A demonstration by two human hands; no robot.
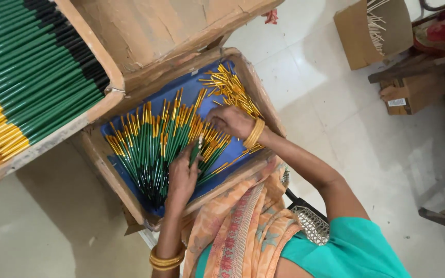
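Clearly my left hand pinches one green paintbrush with a gold ferrule upright over the fanned heap, while my right hand curls, fingers together, into loose gold ferrules farther right in the blue-lined wooden tray.

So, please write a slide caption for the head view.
Two hands sort green pens in a blue-lined tray.

A pale tiled floor is seen, evenly lit; dark wooden furniture and cardboard boxes are set far right.
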